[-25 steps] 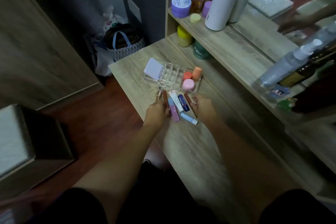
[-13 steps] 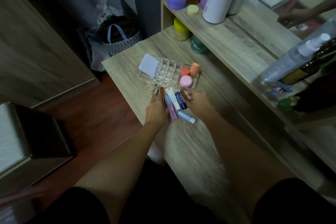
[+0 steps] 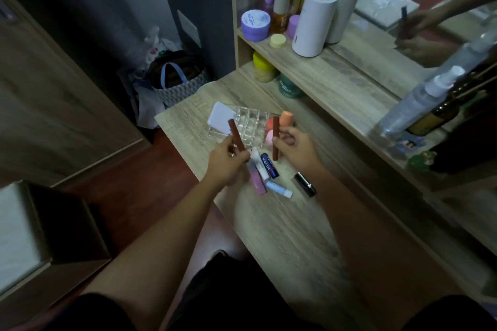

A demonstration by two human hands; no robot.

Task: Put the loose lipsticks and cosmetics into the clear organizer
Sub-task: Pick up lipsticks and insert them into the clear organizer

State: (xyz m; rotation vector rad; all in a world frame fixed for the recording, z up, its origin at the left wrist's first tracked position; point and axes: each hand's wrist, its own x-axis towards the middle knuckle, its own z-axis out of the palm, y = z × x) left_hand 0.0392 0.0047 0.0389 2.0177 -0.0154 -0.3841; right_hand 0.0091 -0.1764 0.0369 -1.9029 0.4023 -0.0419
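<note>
Lifting off the table since half a second ago, both hands now carry a slim brown lipstick each, where before they rested among the loose tubes on the wood. The left hand (image 3: 227,160) pinches the left brown lipstick (image 3: 236,134) by its near end, the stick leaning up and to the far left, its tip in front of the clear organizer (image 3: 248,126). The right hand (image 3: 294,149) grips the right brown lipstick (image 3: 275,137) around its middle with thumb and fingertips, holding it nearly upright just beside the pink round pot (image 3: 269,137) and the orange sponge (image 3: 285,118). With the right hand raised, a black lipstick (image 3: 304,184) shows on the wooden table (image 3: 282,228) to the near right, uncovered now. Left lying between the hands are a pink tube (image 3: 256,180), a white tube (image 3: 260,165), a blue Nivea stick (image 3: 269,165) and a pale blue tube (image 3: 279,189), touching one another in a cluster just near of the organizer. A white compact (image 3: 220,121) leans at the organizer's left end.
</note>
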